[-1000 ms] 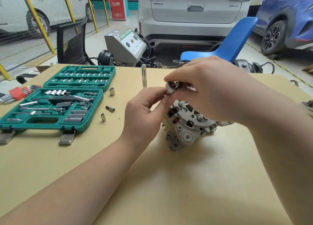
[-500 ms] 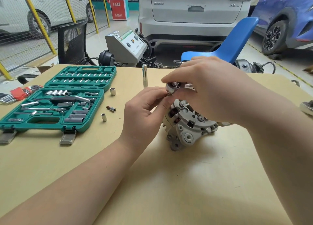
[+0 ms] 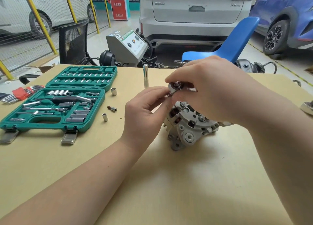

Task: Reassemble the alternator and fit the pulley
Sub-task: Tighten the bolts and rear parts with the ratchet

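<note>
Alternator (image 3: pixel 189 128) below; right hand (image 3: pixel 208 91) grips small part (image 3: pixel 174 87), left hand (image 3: pixel 144 113) pinches it.

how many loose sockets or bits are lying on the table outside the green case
3 small ones: one by the case's right edge, a reddish-tipped bit nearer, and a socket nearest. A tall socket also stands upright behind. Hands may hide others.

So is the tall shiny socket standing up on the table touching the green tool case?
Apart. The head view shows the tall socket standing upright by itself, with bare table between it and the green tool case.
</note>
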Demonstrator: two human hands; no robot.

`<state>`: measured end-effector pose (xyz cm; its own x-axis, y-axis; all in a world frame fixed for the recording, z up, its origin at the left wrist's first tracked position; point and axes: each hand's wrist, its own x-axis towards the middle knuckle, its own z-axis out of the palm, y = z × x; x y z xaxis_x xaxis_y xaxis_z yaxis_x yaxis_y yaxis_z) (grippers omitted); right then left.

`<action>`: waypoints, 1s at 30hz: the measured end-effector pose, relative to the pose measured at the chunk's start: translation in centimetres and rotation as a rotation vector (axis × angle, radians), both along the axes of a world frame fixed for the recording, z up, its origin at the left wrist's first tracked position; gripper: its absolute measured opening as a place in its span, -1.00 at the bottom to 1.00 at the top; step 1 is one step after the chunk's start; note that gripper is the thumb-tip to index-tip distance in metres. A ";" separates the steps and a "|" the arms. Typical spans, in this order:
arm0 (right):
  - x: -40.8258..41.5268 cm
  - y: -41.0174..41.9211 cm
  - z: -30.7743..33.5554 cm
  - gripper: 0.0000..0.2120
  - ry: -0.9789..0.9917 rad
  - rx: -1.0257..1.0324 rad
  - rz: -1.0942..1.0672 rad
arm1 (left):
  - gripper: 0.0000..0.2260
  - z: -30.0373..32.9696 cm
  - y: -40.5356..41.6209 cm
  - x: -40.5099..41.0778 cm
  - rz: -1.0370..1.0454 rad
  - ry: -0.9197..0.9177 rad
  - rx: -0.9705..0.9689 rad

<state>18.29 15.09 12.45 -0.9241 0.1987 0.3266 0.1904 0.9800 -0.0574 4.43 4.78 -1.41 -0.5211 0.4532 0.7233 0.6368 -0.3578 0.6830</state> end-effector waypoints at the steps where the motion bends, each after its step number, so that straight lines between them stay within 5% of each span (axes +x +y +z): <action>1: 0.0 -0.2 -0.1 -0.81 0.013 -0.009 -0.024 | -0.82 0.0 0.0 0.2 -0.013 -0.033 0.013; 4: -0.2 -0.7 -0.5 -0.68 0.027 -0.014 -0.042 | -0.92 -0.1 0.1 0.4 -0.002 -0.048 0.030; 8: -0.2 -0.4 -0.3 -0.83 -0.006 -0.003 0.019 | -0.89 0.1 0.0 0.0 0.029 0.026 0.001; 11: -0.1 0.0 -0.1 -0.72 0.001 -0.031 0.087 | -0.88 0.1 0.1 -0.1 0.038 0.087 -0.032; 18: 0.0 -0.1 -0.3 -0.59 0.088 -0.186 -0.032 | -0.85 -0.1 0.1 0.5 0.017 -0.039 0.019; 26: 0.0 0.4 -0.2 -0.82 0.096 -0.135 0.096 | -0.87 0.1 0.1 0.0 0.057 0.107 -0.026; 30: 0.0 0.4 -0.1 -0.80 0.101 -0.162 0.044 | -0.85 0.3 0.0 0.5 0.045 0.027 0.014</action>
<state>18.31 15.52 12.38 -0.8970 0.2164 0.3855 0.1330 0.9637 -0.2317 4.89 4.80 -1.10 -0.5210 0.4191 0.7435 0.6708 -0.3377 0.6604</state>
